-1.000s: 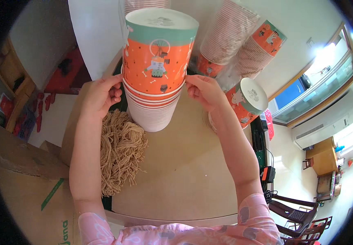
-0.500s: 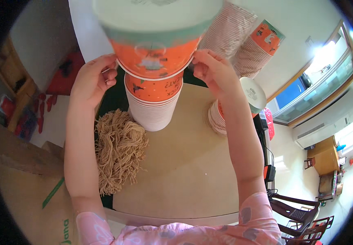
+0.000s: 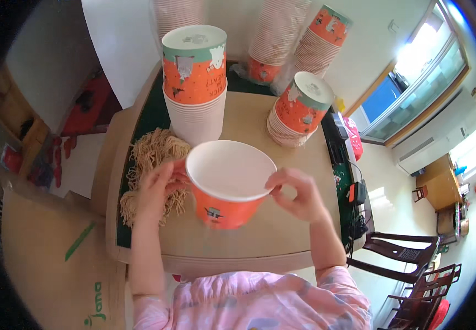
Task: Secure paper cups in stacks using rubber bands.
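Between my hands is a single orange paper bucket (image 3: pixel 228 209) with a white inside, its mouth facing up and tilted a little toward me. My left hand (image 3: pixel 161 184), somewhat blurred, grips the rim on the left. On the right side of the rim, my right hand (image 3: pixel 298 192) pinches with thumb and fingers. Just beyond stands a tall stack of upside-down paper buckets (image 3: pixel 195 82), orange and green at the top with white rims below. A bundle of beige yarn (image 3: pixel 155 154) lies beside my left hand, partly hidden by it.
A shorter stack of upside-down buckets (image 3: pixel 303 104) stands on the table (image 3: pixel 298 236) at the right. Plastic-wrapped stacks (image 3: pixel 279 33) line the back. Black cables and a power adapter (image 3: pixel 359 192) run along the right edge. A large cardboard box (image 3: pixel 45 247) sits at lower left.
The bucket has come down from above the tall stack toward me and turned from upside down to mouth up. Both hands moved with it. The tall stack now shows fully.
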`<state>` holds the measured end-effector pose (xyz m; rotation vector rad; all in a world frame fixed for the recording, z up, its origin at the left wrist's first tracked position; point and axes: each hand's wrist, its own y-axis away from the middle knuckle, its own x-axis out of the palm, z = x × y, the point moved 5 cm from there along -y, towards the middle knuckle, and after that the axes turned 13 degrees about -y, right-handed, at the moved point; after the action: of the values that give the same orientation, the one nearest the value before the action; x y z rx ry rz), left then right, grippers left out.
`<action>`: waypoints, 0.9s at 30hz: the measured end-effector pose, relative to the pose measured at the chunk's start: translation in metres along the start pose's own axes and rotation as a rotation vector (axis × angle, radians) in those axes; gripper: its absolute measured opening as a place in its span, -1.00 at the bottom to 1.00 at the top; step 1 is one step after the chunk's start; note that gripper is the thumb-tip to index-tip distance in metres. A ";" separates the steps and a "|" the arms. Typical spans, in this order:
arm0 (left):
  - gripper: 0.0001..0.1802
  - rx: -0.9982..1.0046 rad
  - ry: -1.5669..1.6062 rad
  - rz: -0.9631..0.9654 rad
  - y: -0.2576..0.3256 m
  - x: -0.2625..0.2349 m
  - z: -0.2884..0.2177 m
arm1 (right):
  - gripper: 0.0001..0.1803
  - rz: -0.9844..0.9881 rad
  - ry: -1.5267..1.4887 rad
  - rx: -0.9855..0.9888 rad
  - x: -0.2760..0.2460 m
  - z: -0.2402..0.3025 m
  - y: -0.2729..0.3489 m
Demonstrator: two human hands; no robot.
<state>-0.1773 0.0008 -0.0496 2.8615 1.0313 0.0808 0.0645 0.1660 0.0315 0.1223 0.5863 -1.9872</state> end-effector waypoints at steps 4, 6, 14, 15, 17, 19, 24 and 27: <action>-0.34 0.106 -0.115 0.082 0.043 0.025 0.020 | -0.81 -0.028 0.286 -0.060 0.043 -0.028 0.064; -0.32 0.165 -0.146 0.068 0.056 0.041 0.026 | -0.79 -0.034 0.248 -0.051 0.058 -0.030 0.080; -0.29 0.272 -0.445 -0.076 0.065 0.066 0.021 | -0.52 -0.500 0.518 0.146 0.019 -0.122 0.122; -0.29 0.279 -0.445 -0.071 0.062 0.069 0.022 | -0.49 -0.444 0.586 0.162 0.023 -0.140 0.125; -0.36 0.317 -0.363 -0.134 0.067 0.068 0.031 | -0.50 -0.401 0.705 0.189 0.032 -0.140 0.123; -0.40 0.291 -0.252 -0.186 0.072 0.064 0.035 | -0.51 -0.334 0.832 0.252 0.034 -0.139 0.119; -0.50 0.244 -0.226 -0.280 0.088 0.040 0.061 | -0.52 -0.321 0.995 0.525 -0.006 -0.150 0.123; -0.54 0.236 -0.172 -0.298 0.093 0.038 0.076 | -0.52 -0.551 1.128 0.791 -0.082 -0.194 0.156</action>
<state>-0.0823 -0.0518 -0.1142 2.8059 1.5015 -0.3245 0.2062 0.2634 -0.1660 1.8038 0.4829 -2.4652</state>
